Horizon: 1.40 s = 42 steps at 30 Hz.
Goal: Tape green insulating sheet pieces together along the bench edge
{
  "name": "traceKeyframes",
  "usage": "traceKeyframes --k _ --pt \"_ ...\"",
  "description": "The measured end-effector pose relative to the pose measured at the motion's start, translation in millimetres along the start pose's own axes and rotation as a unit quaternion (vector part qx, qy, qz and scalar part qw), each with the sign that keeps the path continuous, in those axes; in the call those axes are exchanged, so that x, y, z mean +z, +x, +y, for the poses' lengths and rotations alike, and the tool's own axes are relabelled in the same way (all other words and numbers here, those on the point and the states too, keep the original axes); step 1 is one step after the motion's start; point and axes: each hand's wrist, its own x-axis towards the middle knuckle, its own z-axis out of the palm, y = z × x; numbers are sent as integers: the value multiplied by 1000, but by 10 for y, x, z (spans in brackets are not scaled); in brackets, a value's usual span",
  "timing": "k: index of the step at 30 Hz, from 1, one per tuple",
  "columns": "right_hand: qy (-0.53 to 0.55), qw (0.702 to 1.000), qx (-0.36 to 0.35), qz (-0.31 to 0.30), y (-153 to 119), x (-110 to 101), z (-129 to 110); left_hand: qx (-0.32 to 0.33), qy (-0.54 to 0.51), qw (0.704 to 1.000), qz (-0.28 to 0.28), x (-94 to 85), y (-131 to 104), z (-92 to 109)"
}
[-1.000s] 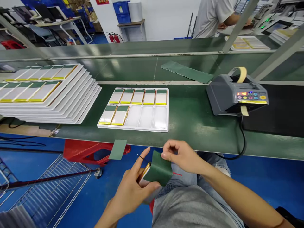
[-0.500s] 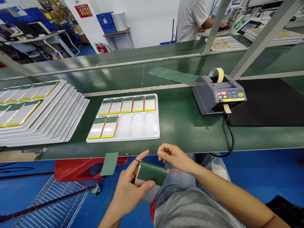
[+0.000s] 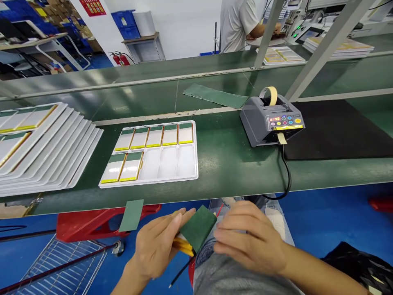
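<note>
Left hand (image 3: 158, 241) grasping green-faced pack (image 3: 199, 228); right hand (image 3: 248, 237) alongside

Left hand: closed around the left part of the pack, thumb lying along it and pointing toward the green face. Pack position: tilted, in front of the person's lap, on the near side of the desk (image 3: 221, 172). Yellow material (image 3: 183, 245) shows at its lower left, a black wire (image 3: 181, 273) hangs beneath, and a red wire (image 3: 220, 209) projects near the upper right corner.

Right hand: fingers loosely bent, just beside the pack's right side, slightly blurred. Contact with the pack, or hold on anything, cannot be determined.

On the desk: one white tray (image 3: 187, 164) carrying seven flat packs (image 3: 130, 167), five along the far row and two at the left end of the near row. Left of it, a stack of trays (image 3: 73, 155) bears similar packs on top. A green sheet (image 3: 131, 215) overhangs the front edge. To the right, a grey tape dispenser (image 3: 272, 121) with a lit display presents a short tab of tape (image 3: 281, 139); a black mat (image 3: 331, 127) lies beside it. Toward the back, a long green strip (image 3: 215, 96) lies flat. A co-worker in a light shirt (image 3: 233, 26) stands beyond.
</note>
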Motion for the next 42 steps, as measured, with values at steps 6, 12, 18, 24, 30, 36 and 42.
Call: traceKeyframes --k 6,12,18,24,30,36,42 --pt "-34 999 -22 11 -46 177 -15 3 25 1000 13 86 199 153" --pt "-43 997 -26 57 -77 235 42 18 59 997 54 160 282 173" --pt "28 997 39 64 -93 225 46 9 68 997 38 165 306 194" --pt "322 876 301 -195 6 19 284 43 50 997 -35 123 325 216" --pt "383 799 401 -233 0 -8 402 70 16 994 -78 163 323 234" --pt "242 935 235 -107 -53 -141 268 32 -16 997 -61 186 249 184" --pt "216 952 201 -82 -69 -202 236 58 -24 996 -60 178 298 183"
